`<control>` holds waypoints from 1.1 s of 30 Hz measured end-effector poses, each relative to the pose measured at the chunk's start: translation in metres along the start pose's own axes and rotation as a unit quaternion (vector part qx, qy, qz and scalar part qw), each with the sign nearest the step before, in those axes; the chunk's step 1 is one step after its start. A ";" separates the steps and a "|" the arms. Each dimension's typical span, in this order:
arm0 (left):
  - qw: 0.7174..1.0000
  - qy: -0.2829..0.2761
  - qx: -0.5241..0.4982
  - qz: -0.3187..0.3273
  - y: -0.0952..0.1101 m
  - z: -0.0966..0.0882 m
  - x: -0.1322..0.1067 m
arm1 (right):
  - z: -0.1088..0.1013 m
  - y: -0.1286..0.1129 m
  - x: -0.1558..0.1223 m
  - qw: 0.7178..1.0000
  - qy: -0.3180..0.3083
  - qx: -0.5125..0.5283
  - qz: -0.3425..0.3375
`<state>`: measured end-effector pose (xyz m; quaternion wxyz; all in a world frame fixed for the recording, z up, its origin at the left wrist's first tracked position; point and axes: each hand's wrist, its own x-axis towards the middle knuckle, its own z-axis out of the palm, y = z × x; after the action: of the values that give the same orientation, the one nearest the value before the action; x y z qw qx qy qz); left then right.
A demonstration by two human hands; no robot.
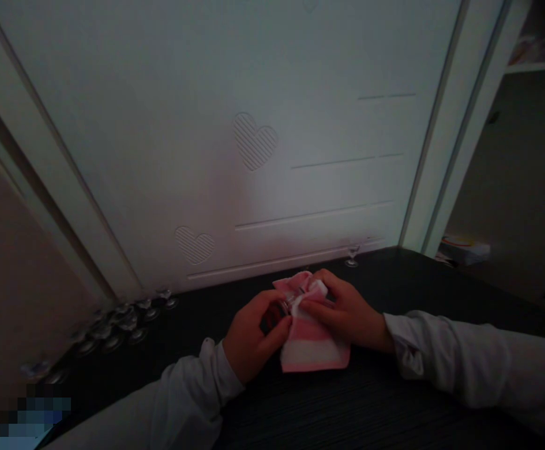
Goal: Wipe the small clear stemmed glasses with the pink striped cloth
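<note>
A pink and white striped cloth lies on the dark table near its far edge, its upper end bunched up. My left hand is closed, pinching the cloth's left side, and something small and shiny shows between the fingers. My right hand rests on the cloth's upper right part, fingers curled and gripping the bunched fabric. Both arms wear white sleeves.
Several small glasses stand in a cluster at the table's far left, and one glass stands alone behind my right hand. A white panel with heart shapes rises behind the table. Shelves open at the right.
</note>
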<state>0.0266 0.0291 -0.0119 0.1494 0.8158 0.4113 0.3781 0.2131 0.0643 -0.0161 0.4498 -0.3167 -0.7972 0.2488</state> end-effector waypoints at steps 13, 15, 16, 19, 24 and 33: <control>0.995 0.029 0.043 0.088 0.000 0.001 0.001 | -0.001 0.001 0.000 1.000 -0.008 -0.002 -0.009; 0.993 0.039 0.048 0.104 -0.001 0.001 0.001 | -0.001 0.001 0.000 1.000 -0.011 -0.001 -0.012; 0.992 0.043 0.051 0.110 -0.001 0.001 0.001 | -0.001 0.000 0.000 1.000 -0.012 0.000 -0.013; 0.990 0.050 0.060 0.118 -0.001 0.001 0.002 | -0.001 -0.001 0.001 1.000 -0.012 -0.004 -0.010; 0.987 0.052 0.072 0.133 -0.001 0.001 0.001 | -0.001 0.000 0.000 1.000 -0.011 -0.004 -0.014; 0.979 0.069 0.108 0.160 -0.001 0.002 0.001 | -0.001 0.001 0.000 1.000 -0.018 -0.009 -0.015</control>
<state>0.0278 0.0304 -0.0128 -0.0309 0.8542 0.3235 0.4058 0.2142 0.0650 -0.0162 0.4364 -0.3046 -0.8117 0.2407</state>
